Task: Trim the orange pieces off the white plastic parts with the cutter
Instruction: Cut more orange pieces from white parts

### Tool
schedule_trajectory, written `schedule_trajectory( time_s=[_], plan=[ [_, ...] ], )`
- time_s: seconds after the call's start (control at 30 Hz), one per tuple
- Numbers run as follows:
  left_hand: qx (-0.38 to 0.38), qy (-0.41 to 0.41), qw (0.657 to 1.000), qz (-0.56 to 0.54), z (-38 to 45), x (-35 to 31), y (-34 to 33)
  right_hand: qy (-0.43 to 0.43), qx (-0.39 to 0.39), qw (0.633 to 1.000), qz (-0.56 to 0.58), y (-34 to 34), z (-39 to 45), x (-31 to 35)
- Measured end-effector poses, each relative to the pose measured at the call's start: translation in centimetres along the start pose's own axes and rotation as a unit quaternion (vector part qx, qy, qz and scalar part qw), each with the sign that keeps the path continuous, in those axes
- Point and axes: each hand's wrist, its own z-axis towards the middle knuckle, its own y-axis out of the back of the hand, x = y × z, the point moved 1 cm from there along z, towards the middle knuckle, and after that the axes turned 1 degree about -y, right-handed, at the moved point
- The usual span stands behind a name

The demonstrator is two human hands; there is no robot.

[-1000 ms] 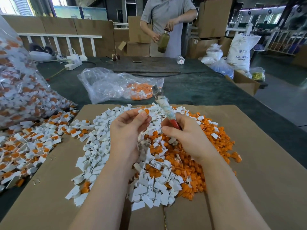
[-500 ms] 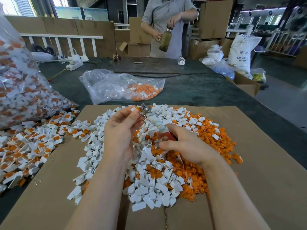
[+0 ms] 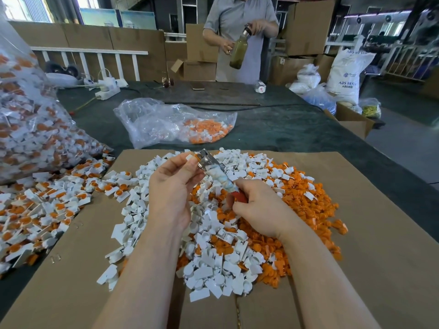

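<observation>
My left hand [image 3: 172,186] pinches a small white plastic part with an orange piece [image 3: 193,157] between thumb and fingertips. My right hand [image 3: 257,208] grips the cutter [image 3: 218,174] by its red, tape-wrapped handles; the metal jaws sit right at the orange piece. Below the hands lies a heap of trimmed white parts [image 3: 209,262], with a heap of cut orange pieces [image 3: 304,210] to its right, all on a cardboard sheet [image 3: 384,245].
Untrimmed white-and-orange parts [image 3: 45,210] spill at the left from a big clear bag [image 3: 31,129]. A smaller clear bag [image 3: 175,124] with orange bits lies behind. Across the dark table [image 3: 285,129] a person [image 3: 240,36] holds a bottle. Boxes and sacks stand at right.
The cutter has tipped down and leftward from pointing up, so its jaws now meet the part in my left hand. Both hands have lifted slightly.
</observation>
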Motion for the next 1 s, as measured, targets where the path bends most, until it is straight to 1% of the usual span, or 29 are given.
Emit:
schedule_trajectory(
  time_s=[0.13,0.2,0.27,0.37,0.5,0.63,0.73,0.87,1.0],
  plan=[
    [0.005,0.024,1.0,-0.006,0.1,-0.2,0.2,-0.01,0.013,1.0,-0.013,-0.2,0.1,0.1],
    [0.008,0.039,0.999,-0.01,0.1,-0.5,0.3,-0.004,0.001,1.0,-0.022,-0.4,0.2,0.1],
    [-0.01,0.047,0.999,-0.021,0.3,-0.9,0.7,0.001,-0.025,0.999,-0.032,-0.6,0.2,-0.1],
    [-0.097,0.065,0.992,-0.055,1.0,-1.9,2.4,-0.009,-0.077,0.997,-0.025,-0.5,0.4,-0.5],
    [-0.237,0.093,0.953,-0.165,2.4,-3.3,5.6,-0.04,-0.158,0.986,-0.023,0.1,0.6,-1.4],
    [-0.29,0.088,0.916,-0.264,3.7,-3.7,8.0,-0.078,-0.194,0.978,0.003,0.5,0.6,-2.1],
    [-0.306,0.075,0.894,-0.32,4.0,-3.7,8.9,-0.103,-0.199,0.974,0.019,0.9,0.7,-2.5],
    [-0.297,0.051,0.891,-0.339,4.1,-3.7,9.0,-0.11,-0.188,0.975,-0.033,1.1,0.7,-3.1],
    [-0.293,0.02,0.876,-0.382,4.1,-3.7,9.0,-0.096,-0.129,0.982,-0.094,0.8,0.8,-3.1]
  ],
)
